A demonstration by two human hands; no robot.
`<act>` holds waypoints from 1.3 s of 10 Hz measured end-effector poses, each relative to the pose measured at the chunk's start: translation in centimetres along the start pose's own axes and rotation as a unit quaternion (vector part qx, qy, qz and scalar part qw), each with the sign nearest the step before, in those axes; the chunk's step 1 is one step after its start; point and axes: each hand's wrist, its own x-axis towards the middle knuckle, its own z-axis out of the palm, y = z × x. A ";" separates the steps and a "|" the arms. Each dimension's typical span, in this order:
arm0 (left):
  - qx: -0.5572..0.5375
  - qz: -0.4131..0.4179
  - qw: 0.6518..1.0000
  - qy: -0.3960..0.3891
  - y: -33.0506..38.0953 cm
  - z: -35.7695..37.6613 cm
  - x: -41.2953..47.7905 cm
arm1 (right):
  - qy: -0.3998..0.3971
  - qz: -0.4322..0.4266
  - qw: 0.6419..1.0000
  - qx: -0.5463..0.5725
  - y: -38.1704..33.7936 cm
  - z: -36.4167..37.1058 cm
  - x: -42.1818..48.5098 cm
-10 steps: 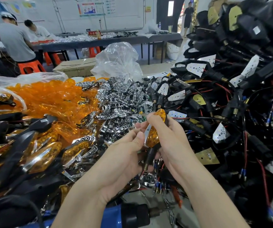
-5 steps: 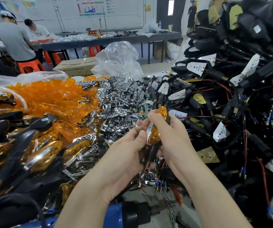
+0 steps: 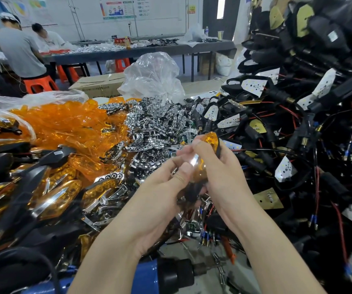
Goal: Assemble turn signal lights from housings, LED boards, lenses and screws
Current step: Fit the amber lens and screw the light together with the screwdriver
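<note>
Left hand [image 3: 162, 200]: you hold it up in front of you, centre of view. Its fingers [image 3: 172, 165] are curled onto the turn signal light [image 3: 200, 169], and the thumb presses against the lower part of the amber lens.
Right hand [image 3: 221, 179]: it comes in from the right, with its fingers [image 3: 200, 145] wrapped over the upper end of the same light and clamped on it.
Turn signal light: you grip it between both hands above the worktop [image 3: 237, 270]. It stands roughly upright, with the amber tip poking out above your right hand and the black stem hanging below your palms.
Loose amber lenses [image 3: 64, 124]: a heap of them lies to your left, beyond the hands.
Chrome reflectors [image 3: 154, 128]: these are piled between the lens heap and the housings, just behind your hands.
Black housings [image 3: 281, 96]: a tall stack to your right. Many carry white LED boards [image 3: 253, 87], and red and black wires [image 3: 317, 187] trail out of them.
Finished lights [image 3: 54, 194]: these lie in a pile at your near left.
Blue power screwdriver [image 3: 149, 274]: it lies on the worktop under your forearms.
Clear plastic bag [image 3: 154, 77]: it is bunched up behind the reflectors, with a cardboard box [image 3: 98, 85] beside it.
Background: two people [image 3: 20, 47] are at a far worktop [image 3: 128, 52], with orange stools [image 3: 39, 84] there.
</note>
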 end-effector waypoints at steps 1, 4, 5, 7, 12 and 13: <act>-0.011 -0.042 0.996 0.073 0.0 -0.3 0.4 | 0.032 0.013 0.999 0.041 0.6 0.8 0.0; 0.222 0.036 0.972 0.070 1.6 -0.6 -0.6 | 0.020 0.047 0.979 0.198 0.0 2.4 -0.9; 0.240 0.009 0.970 0.046 0.9 -1.9 -1.2 | 0.041 0.055 0.977 0.200 -0.7 1.5 -0.8; 0.282 -0.109 0.951 -0.064 0.0 -3.0 -2.2 | 0.045 0.024 0.972 0.230 -2.0 0.1 -0.1; 0.438 -0.020 0.891 -0.117 -3.0 6.6 -7.5 | -0.007 0.031 0.976 0.214 -3.1 -1.5 0.1; 0.514 -0.016 0.855 -0.072 -3.7 8.2 -9.0 | -0.009 0.032 0.978 0.208 -3.0 -0.9 -0.1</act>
